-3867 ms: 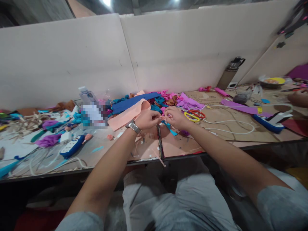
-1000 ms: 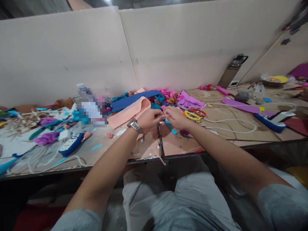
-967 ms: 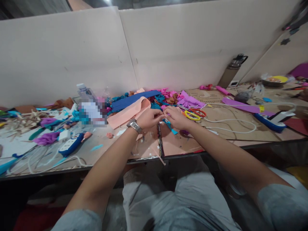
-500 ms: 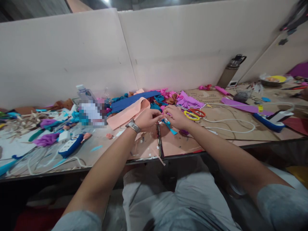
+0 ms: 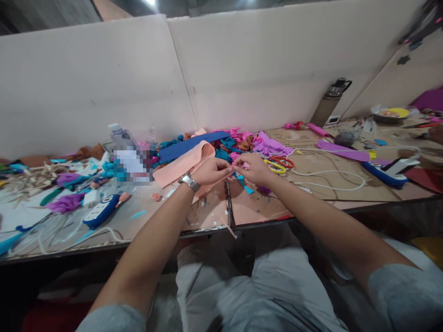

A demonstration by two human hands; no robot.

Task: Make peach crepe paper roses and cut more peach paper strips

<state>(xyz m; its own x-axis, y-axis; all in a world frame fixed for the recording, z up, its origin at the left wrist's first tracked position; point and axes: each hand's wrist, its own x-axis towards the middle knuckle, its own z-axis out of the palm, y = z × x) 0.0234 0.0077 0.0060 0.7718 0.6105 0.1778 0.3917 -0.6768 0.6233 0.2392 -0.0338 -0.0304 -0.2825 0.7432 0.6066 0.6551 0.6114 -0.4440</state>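
Observation:
My left hand [image 5: 212, 171], with a metal watch [image 5: 189, 181] at its wrist, is closed in a pinch. Its fingertips meet those of my right hand [image 5: 256, 170], just above the table's front part. A small pink piece [image 5: 246, 165], crepe-like, shows among the right fingers; whatever lies between the left fingertips is too small to make out. Beside the left hand lies a folded peach sheet [image 5: 180, 165], with a blue sheet [image 5: 194, 145] behind it. Yellow-handled scissors [image 5: 276, 167] and a red-orange handle [image 5: 286, 161] rest close to the right hand.
Crumpled coloured pieces [image 5: 238, 138] are heaped against the white partition [image 5: 294, 60]. A pixelated bottle [image 5: 121, 136] and a blue-white power strip [image 5: 102, 211] stand left. Cardboard [image 5: 321, 177], a white cable [image 5: 332, 188], another power strip [image 5: 384, 175] and a dark flask [image 5: 328, 103] occupy the right.
Both hands stay fingertip to fingertip, with slight finger shifts. More of the pink piece shows at the right fingers. The whole view has moved a little.

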